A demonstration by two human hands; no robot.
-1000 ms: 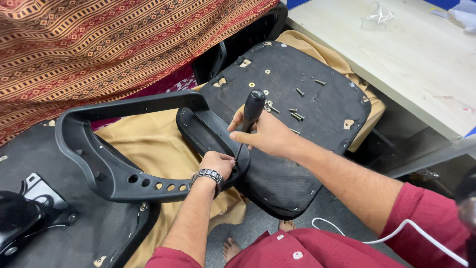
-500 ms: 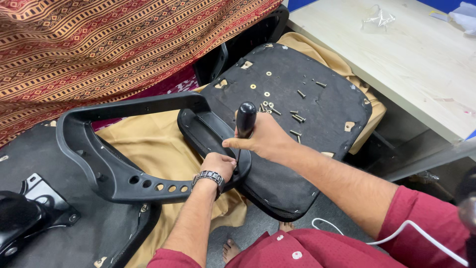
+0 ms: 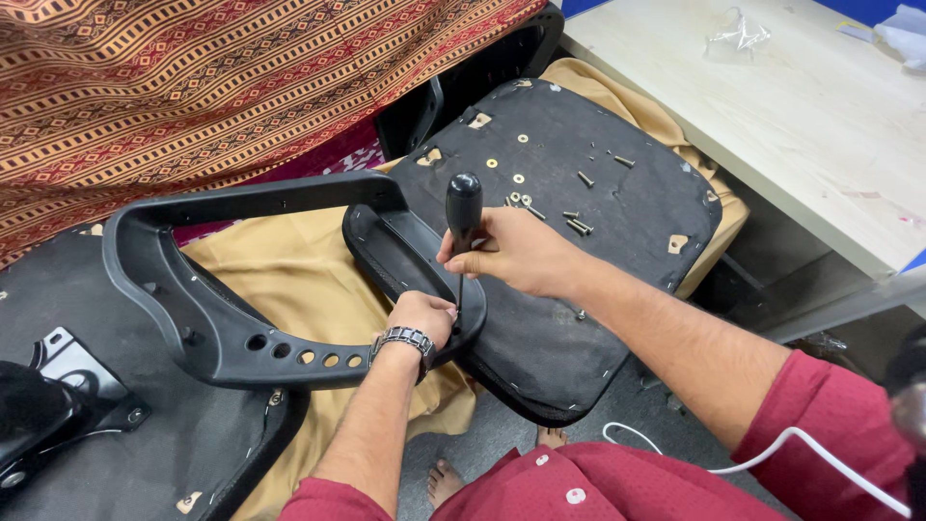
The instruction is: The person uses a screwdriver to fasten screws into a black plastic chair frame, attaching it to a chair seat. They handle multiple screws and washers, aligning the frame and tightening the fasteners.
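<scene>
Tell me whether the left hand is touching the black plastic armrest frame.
Touching. The head view shows the left hand closed on the edge of the black armrest frame, right beside the shaft of the screwdriver that the right hand grips.

The right hand is closed in a grip with the forearm stretched forward, while the left hand is curled into a fist just below it.

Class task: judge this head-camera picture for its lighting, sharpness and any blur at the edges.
Head view: even, soft light with faint shadows; the right hand on the black screwdriver and the left hand look sharp; a dark shape at the right edge is blurred; mild sheen on the wooden table.
</scene>
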